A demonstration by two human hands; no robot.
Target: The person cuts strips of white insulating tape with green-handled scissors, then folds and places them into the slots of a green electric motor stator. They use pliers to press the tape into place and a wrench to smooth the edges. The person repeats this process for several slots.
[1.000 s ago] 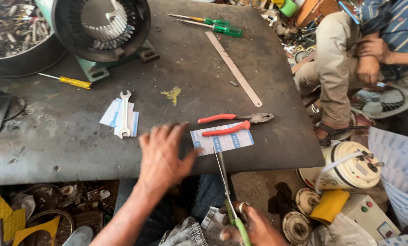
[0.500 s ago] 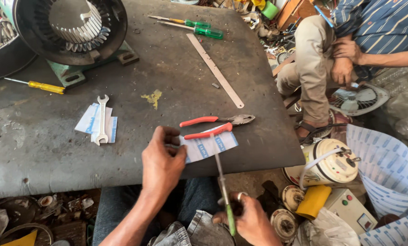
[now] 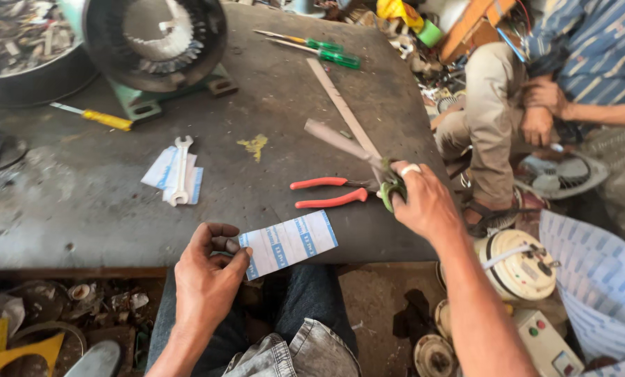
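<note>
Since the earlier frames, both hands have shifted: the left hand [image 3: 207, 279] has drawn the paper strip [image 3: 289, 243] off the workbench top [image 3: 270, 112] to its near edge, and the right hand [image 3: 424, 202] has come up from below that edge and is now raising the scissors [image 3: 368, 157] over the bench. Nearest the viewer, the left hand is pinching the strip's left end between thumb and curled fingers, the remaining fingers loosely folded, holding the white, blue-banded strip just at and partly overhanging the near edge. The strip's long axis is running left to right, tilting slightly upward toward its free right end. That free end is pointing toward the right hand, which is sitting up and to the right of it, near the near-right corner. The right hand is closed through the green handle loops, and the blades are angling up and leftward, away from the strip; how far apart they stand cannot be judged. The scissors and strip are apart, not touching. The left hand alone is holding the strip; the right is the nearer to its free end. Between them, red-handled pliers [image 3: 330, 193] are lying on the bench, just left of the right hand. Farther back, a spanner [image 3: 180, 169] is resting on more paper strips, and a long metal ruler [image 3: 341, 106] is running toward the far right edge.
</note>
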